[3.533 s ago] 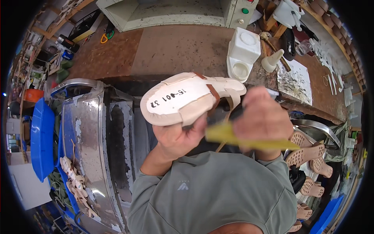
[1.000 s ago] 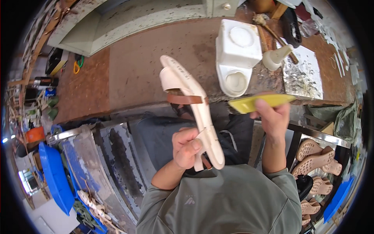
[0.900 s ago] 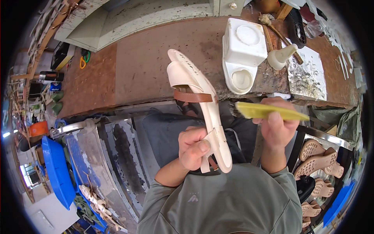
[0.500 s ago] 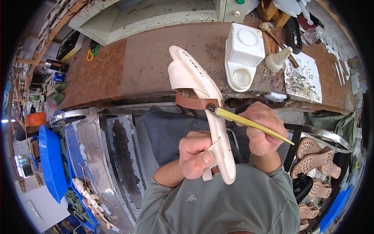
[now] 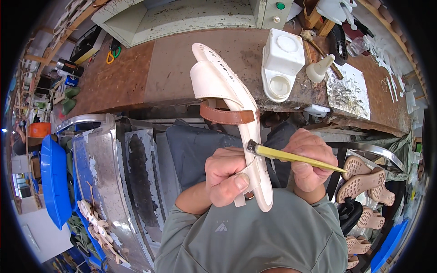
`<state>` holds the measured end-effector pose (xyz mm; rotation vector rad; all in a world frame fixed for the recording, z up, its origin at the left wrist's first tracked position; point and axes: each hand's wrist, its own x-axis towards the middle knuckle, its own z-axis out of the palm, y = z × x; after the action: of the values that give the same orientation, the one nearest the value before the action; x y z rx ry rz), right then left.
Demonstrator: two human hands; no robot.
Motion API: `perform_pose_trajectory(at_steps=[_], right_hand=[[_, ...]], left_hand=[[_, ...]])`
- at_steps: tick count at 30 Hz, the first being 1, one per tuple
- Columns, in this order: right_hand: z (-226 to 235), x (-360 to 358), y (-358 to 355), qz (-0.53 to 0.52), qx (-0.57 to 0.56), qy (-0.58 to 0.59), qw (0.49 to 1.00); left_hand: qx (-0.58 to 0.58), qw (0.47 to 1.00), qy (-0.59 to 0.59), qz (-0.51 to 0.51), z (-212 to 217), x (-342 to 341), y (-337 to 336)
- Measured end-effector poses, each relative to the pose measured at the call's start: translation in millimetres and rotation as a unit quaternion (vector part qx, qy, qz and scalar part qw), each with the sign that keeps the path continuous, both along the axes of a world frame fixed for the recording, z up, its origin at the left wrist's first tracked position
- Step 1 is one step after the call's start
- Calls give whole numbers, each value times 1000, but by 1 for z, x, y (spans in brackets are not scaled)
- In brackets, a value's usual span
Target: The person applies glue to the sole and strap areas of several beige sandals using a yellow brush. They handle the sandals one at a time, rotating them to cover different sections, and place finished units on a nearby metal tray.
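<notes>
sandal (image 5: 227,91): smooth cream leather | workbench (image 5: 150,77): rough stained wood

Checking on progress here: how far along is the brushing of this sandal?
In hand: the left hand holds the cream sandal while the right hand touches the brush to its heel end. No finished coating is visible; the toe end looks unbrushed.

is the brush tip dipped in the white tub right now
No, the brush in the right hand has its tip at the sandal, well short of the white tub.

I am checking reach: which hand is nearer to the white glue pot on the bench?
Right. The right hand lies below the white pot; the left hand sits lower and further left.
</notes>
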<state>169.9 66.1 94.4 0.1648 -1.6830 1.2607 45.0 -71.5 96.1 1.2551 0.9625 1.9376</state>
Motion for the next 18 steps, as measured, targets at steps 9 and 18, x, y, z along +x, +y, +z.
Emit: perform_pose_trajectory(at_steps=[9,18], right_hand=[[11,9,-7,33,-54,-18,998],[10,15,-8,36,74,-12,997]], left_hand=[[48,999,-19,16,-4,3,2],[29,998,-29,51,-8,2,-4]])
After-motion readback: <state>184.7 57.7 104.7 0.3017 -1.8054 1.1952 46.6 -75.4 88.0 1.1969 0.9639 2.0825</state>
